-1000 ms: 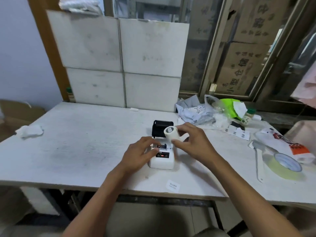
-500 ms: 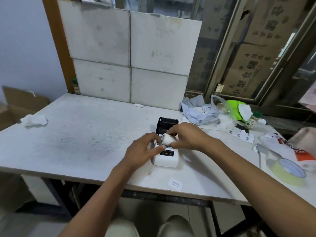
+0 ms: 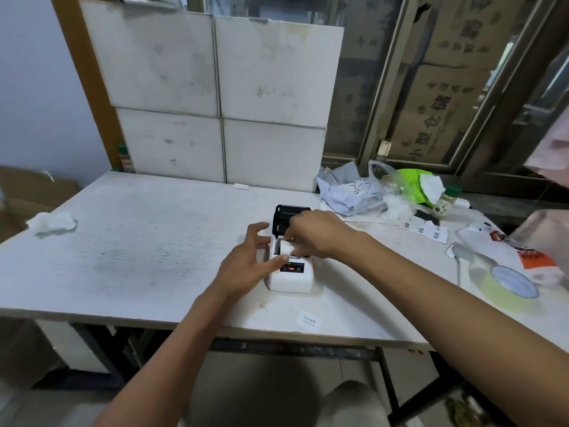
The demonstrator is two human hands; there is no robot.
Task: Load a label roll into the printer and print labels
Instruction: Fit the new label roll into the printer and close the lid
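A small white label printer sits near the front middle of the table, its black lid tipped open at the back. The white label roll lies in the open bay, mostly covered by fingers. My right hand reaches over the bay and pinches the roll from above. My left hand rests against the printer's left side, fingers spread, thumb on the top edge by the red-lit control panel.
One loose printed label lies by the front edge. At the right are a yellow-green tape roll, white packets, label strips, a small bottle and crumpled bags. A crumpled tissue lies far left. White panels stand behind.
My right hand has brought the label roll down from above the printer into the open bay. My left hand stayed at the printer's left side. The camera moved closer.
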